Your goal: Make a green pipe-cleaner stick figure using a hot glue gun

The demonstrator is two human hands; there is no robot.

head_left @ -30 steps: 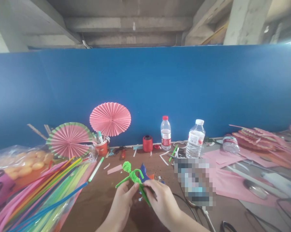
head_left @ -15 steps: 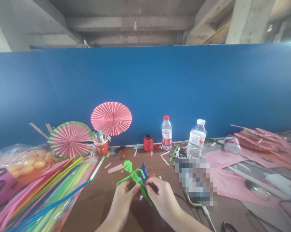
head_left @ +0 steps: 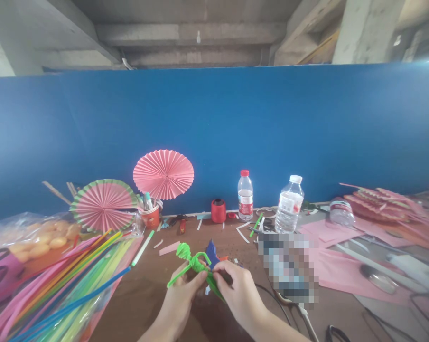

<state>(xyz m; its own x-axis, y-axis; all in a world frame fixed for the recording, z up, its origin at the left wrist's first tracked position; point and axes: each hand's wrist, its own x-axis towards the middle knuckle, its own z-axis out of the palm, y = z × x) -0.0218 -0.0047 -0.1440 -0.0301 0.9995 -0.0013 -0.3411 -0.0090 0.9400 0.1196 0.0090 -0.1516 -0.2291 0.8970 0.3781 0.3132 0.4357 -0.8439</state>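
A bright green figure of fuzzy pipe cleaner (head_left: 197, 262), with a coiled round head and thin arms, is held above the brown table (head_left: 136, 304). My left hand (head_left: 184, 289) pinches its body between thumb and fingers from the left. On the other side, my right hand (head_left: 237, 285) has its fingertips closed on the lower part of the figure. A dark blue piece (head_left: 211, 252) lies just behind the hands, with a bit of orange beside it. The fingers partly hide the figure's lower body.
Colourful pipe cleaners (head_left: 75, 280) lie at the left. Behind stand a cup of markers (head_left: 150, 217), a red spool (head_left: 218, 211) and two bottles (head_left: 245, 197). Pink paper fans (head_left: 163, 175) rise at the left; pink paper (head_left: 353, 273) and cables lie right.
The green figure has tilted, its head moving left and slightly down and its left arm dipping. Both hands stay nearly in place, still holding it.
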